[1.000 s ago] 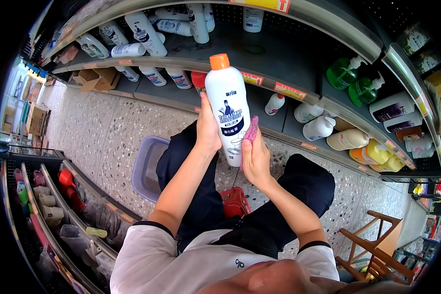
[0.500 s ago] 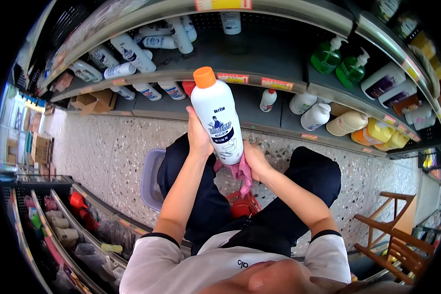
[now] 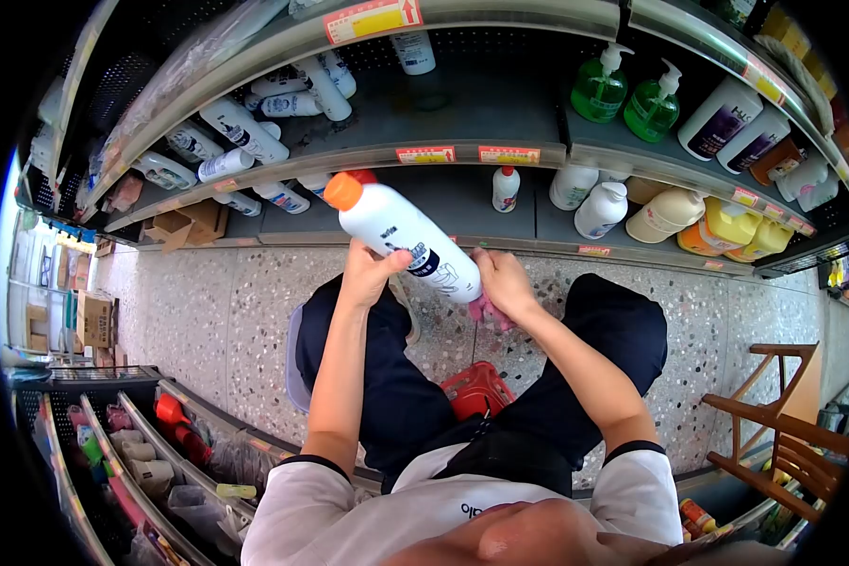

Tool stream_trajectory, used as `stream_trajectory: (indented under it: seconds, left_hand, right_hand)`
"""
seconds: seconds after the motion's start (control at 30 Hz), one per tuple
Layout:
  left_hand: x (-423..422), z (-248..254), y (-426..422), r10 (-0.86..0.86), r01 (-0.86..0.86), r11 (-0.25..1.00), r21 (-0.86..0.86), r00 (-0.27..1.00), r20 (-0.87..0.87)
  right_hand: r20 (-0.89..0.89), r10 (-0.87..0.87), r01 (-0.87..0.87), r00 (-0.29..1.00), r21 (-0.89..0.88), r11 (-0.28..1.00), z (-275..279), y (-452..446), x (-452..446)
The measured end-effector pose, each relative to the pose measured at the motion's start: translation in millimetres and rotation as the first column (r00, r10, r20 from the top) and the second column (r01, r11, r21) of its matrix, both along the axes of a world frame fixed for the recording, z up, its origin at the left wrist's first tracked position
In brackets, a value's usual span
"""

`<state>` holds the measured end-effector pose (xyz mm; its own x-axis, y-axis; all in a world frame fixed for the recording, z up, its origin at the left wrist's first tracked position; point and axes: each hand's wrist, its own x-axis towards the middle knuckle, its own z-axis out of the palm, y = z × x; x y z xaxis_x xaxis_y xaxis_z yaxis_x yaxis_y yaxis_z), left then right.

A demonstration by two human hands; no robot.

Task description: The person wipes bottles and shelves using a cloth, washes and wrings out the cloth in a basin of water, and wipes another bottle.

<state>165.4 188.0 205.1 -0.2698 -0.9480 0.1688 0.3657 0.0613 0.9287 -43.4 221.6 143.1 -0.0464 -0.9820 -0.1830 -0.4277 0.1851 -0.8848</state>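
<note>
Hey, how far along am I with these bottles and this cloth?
Nothing is clearly finished: one white bottle stands apart on the shelf, but I can't tell whether it's been cleaned. In hand is the toilet-cleaner bottle, tilted, your left hand gripping it, your right hand at its base with the pink cloth. The jumbled white bottles at the shelf's left may be what's left.

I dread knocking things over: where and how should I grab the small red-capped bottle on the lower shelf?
Probably grip the small bottle around its white body, below the red cap, from the front of the lower shelf: it stands upright with space on both sides.
</note>
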Motion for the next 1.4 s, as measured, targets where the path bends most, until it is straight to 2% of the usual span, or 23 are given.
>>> stream_trajectory:
  seconds: [0.07,0.17,0.27,0.37,0.5,0.53,0.63,0.67,0.77,0.9,1.03,1.07,1.2,1.33,1.4]
  left_hand:
    - [10.9,-14.6,1.1,-0.047,0.046,0.998,0.035,0.998,0.038]
    - [16.8,-25.1,10.1,-0.081,0.072,0.991,0.117,0.994,0.077]
    - [7.7,-20.5,21.1,-0.078,0.058,0.993,0.101,0.974,0.214]
    - [10.9,-49.9,24.0,-0.131,0.065,0.981,0.186,0.919,0.373]
    - [13.9,-76.4,17.5,-0.194,0.054,0.96,0.275,0.837,0.512]
    - [11.3,-77.4,15.4,-0.169,0.03,0.968,0.251,0.813,0.557]
    - [2.4,-83.9,1.8,-0.146,-0.01,0.955,0.297,0.854,0.499]
    - [0.7,-83.7,-4.3,-0.165,-0.035,0.942,0.335,0.818,0.55]
    - [-2.1,-115.0,-33.8,-0.132,0.021,0.976,0.218,0.85,0.51]
    - [-19.8,-123.1,-68.5,-0.11,-0.008,0.977,0.213,0.837,0.535]
    - [-29.7,-153.7,-110.0,-0.115,-0.019,0.954,0.299,0.898,0.425]
    - [-32.6,-160.2,-119.4,-0.071,-0.093,0.933,0.347,0.899,0.431]
    - [-41.7,-180.0,-155.6,-0.061,-0.068,0.928,0.367,0.943,0.328]
    - [-52.0,-198.4,-196.2,-0.082,-0.047,0.913,0.406,0.952,0.294]
    - [-57.4,-207.2,-218.3,-0.067,-0.063,0.928,0.367,0.941,0.332]
  right_hand:
    - [-0.163,-0.009,-0.006,0.987,-0.09,0.996,-5.9,1.4,-7.5]
    - [-0.457,-0.021,-0.058,0.889,-0.158,0.986,17.3,16.0,-12.8]
    - [-0.504,-0.072,-0.067,0.861,-0.252,0.965,24.6,22.0,-17.9]
    - [-0.429,-0.071,-0.083,0.9,-0.33,0.94,23.9,19.9,-30.4]
    - [-0.433,-0.061,-0.106,0.899,-0.35,0.931,30.0,20.4,-36.7]
    - [-0.425,-0.041,-0.117,0.904,-0.338,0.934,28.6,21.0,-37.6]
    - [-0.456,-0.009,-0.143,0.89,-0.297,0.944,25.8,24.3,-39.4]
    - [-0.454,0.008,-0.155,0.891,-0.286,0.946,24.5,24.9,-41.0]
    - [-0.449,0.04,-0.175,0.892,-0.262,0.949,21.7,27.3,-46.5]
    - [-0.455,0.036,-0.168,0.89,-0.252,0.953,16.4,30.0,-54.3]
    - [-0.499,0.019,-0.165,0.866,-0.25,0.954,12.3,32.0,-64.2]
    - [-0.5,0.028,-0.165,0.866,-0.234,0.958,11.2,32.1,-67.5]
    - [-0.506,0.08,-0.181,0.859,-0.154,0.971,4.5,30.5,-76.5]
    - [-0.528,0.11,-0.194,0.842,-0.105,0.975,0.7,29.2,-81.8]
    - [-0.529,0.127,-0.192,0.839,-0.069,0.979,2.0,27.5,-83.5]
